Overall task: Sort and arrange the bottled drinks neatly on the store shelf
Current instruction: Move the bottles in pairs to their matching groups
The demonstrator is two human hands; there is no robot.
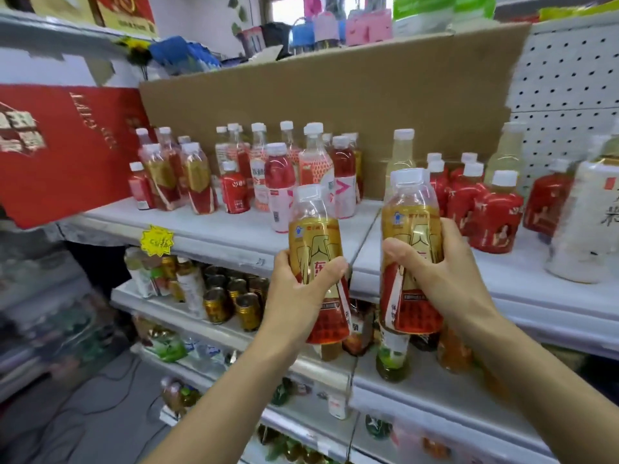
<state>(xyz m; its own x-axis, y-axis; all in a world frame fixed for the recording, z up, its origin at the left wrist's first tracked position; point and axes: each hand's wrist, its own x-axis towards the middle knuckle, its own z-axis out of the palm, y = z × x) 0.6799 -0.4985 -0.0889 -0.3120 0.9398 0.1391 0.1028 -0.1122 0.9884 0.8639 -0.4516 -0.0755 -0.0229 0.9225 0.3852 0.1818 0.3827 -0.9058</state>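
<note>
Bright, even indoor light; shadows soft. Window (284,10) top centre blown out white. Lower tiers under top shelf (207,229) dimmer, in soft shade. Slight sheen on left bottle (313,236) and right bottle (410,229). Centre sharpest: left hand (294,296), right hand (449,279) read clear. Heavy blur at L edge and floor (67,430), also white bottle (586,226) at R edge. Wide-angle bend: shelf lines, pegboard (566,78) curve twd corners. Small label text smeared, overall a bit soft.
</note>
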